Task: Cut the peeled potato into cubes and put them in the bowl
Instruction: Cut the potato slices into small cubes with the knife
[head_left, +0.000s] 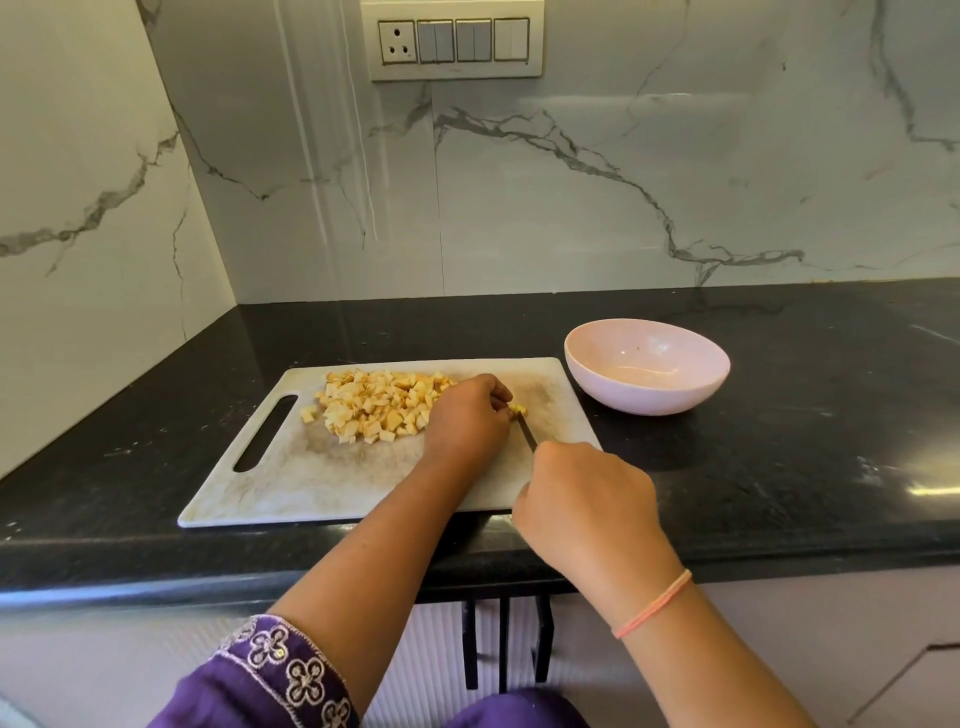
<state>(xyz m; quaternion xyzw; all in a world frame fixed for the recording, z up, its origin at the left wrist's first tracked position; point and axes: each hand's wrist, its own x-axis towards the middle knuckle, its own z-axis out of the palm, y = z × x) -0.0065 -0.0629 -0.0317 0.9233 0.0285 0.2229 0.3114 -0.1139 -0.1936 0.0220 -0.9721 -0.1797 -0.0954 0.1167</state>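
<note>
A pile of yellow potato cubes lies on the left half of the pale cutting board. My left hand sits just right of the pile, its curled fingers holding a small potato piece down on the board. My right hand grips a knife by the handle, which is hidden in the fist. The dark blade points away from me and meets the small piece. A pink bowl stands on the counter to the right of the board, with nothing visible inside.
The board lies on a black stone counter whose front edge runs just below it. Marble walls close the back and the left corner. A switch panel hangs on the back wall.
</note>
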